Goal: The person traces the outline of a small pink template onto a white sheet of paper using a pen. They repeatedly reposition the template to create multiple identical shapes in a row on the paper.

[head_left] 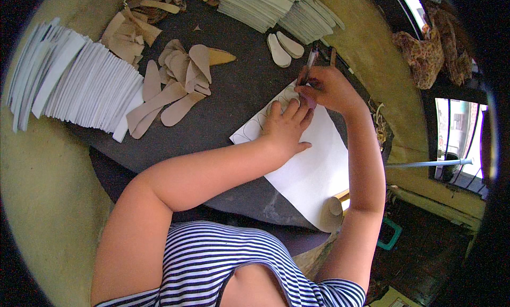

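Note:
A white sheet (316, 171) lies slantwise on the dark table, with rows of rounded sole-like outlines drawn along its far left edge. My left hand (284, 127) lies on it, palm down with fingers spread, pressing near the outlines. At its fingertips is a small purplish piece (308, 100), partly covered by both hands, its full shape hidden. Closed around a dark pen (311, 60), my right hand (332, 91) is at the sheet's far corner, beside the left fingertips. The pen's tip is hidden. The near end of the sheet curls up into a roll (334, 207).
Stacks of white insole-shaped pieces stand at the left (95, 83) and far side (265, 6) of the dark table (234, 83). Loose beige sole pieces (183, 68) lie in a heap. Two white soles (284, 47) rest beyond the sheet. A yellow wall (366, 46) borders the table.

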